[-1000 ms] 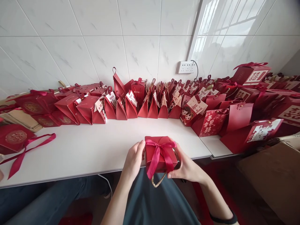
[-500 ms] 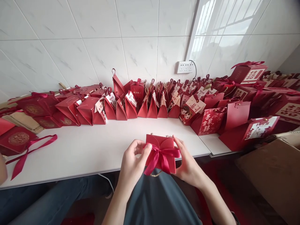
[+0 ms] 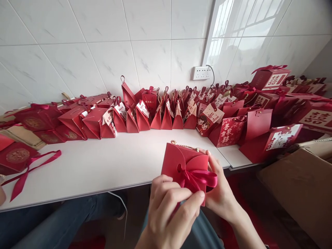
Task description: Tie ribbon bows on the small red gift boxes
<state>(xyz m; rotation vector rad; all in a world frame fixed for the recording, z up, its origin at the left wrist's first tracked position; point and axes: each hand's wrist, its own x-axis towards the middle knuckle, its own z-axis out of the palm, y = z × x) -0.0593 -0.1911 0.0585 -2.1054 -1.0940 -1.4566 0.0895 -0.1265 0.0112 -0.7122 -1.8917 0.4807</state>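
Observation:
A red gift box (image 3: 172,157) with curved overlapping flaps and a twisted gold cord handle is held up over my lap, near the table's front edge. Tied at its front is a magenta ribbon (image 3: 199,178), one loop reaching out to the right. My right hand (image 3: 220,195) grips the box along its right side, the fingers partly behind it. Across the lower front lies my left hand (image 3: 173,207), fingers curled in at the bow's lower part; its fingertips partly hide the ribbon tails and the box's bottom edge.
Rows of red gift boxes (image 3: 166,119) stand along the tiled wall on the white table (image 3: 103,166). A loose ribbon (image 3: 33,167) lies at the left beside another person's hand (image 3: 2,195). A cardboard box (image 3: 298,186) is at the right, a power strip (image 3: 201,73) on the wall.
The gift box has come closer, tilted and shifted right. My left hand has moved from its left edge to across the front, over the bow's lower part. My right hand still holds the right side.

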